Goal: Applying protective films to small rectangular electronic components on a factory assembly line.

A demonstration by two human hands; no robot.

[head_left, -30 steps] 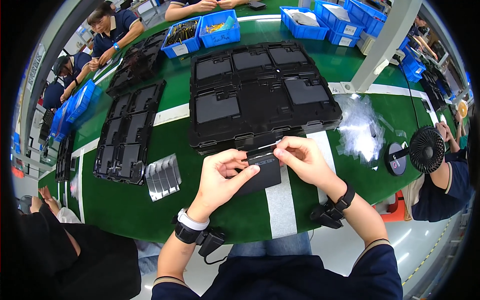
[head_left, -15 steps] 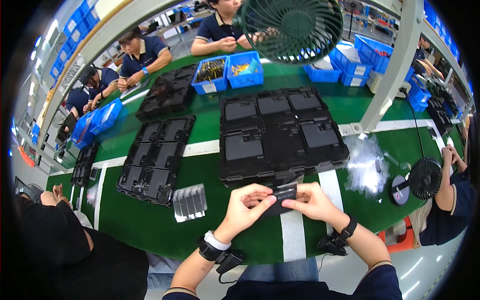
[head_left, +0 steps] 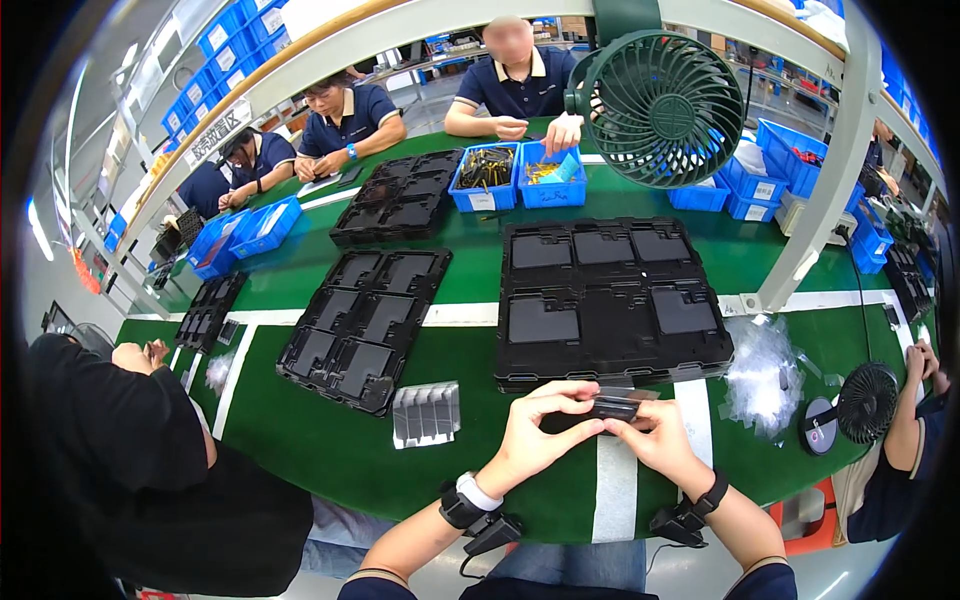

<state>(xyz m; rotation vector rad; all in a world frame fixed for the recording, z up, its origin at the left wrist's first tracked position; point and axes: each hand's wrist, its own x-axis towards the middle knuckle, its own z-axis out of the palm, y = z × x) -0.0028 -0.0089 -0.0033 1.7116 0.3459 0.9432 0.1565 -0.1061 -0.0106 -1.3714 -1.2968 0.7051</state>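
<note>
My left hand (head_left: 545, 432) and my right hand (head_left: 657, 436) meet in front of me over the green table. Between them they pinch a small flat black panel (head_left: 613, 408), thumbs on the near edge and fingers behind. A strip of clear film (head_left: 638, 394) shows at its upper right edge. Just beyond the hands lies a large black tray (head_left: 613, 322) with dark flat panels in several of its pockets; the front middle pocket shows no panel. Left of my left hand, a sheet with grey-black strips (head_left: 427, 415) rests on the table.
A heap of clear film pieces (head_left: 763, 375) and a small black fan (head_left: 865, 403) are at right. More black trays (head_left: 365, 325) stand at left. Blue bins (head_left: 487, 195) line the back. A green fan (head_left: 668, 110) hangs from the frame. Several co-workers sit around the table.
The view has shifted, so the scene sits further right and lower. Between my hands, the black panel has tilted to show more of its edge. A co-worker opposite now reaches over a blue bin.
</note>
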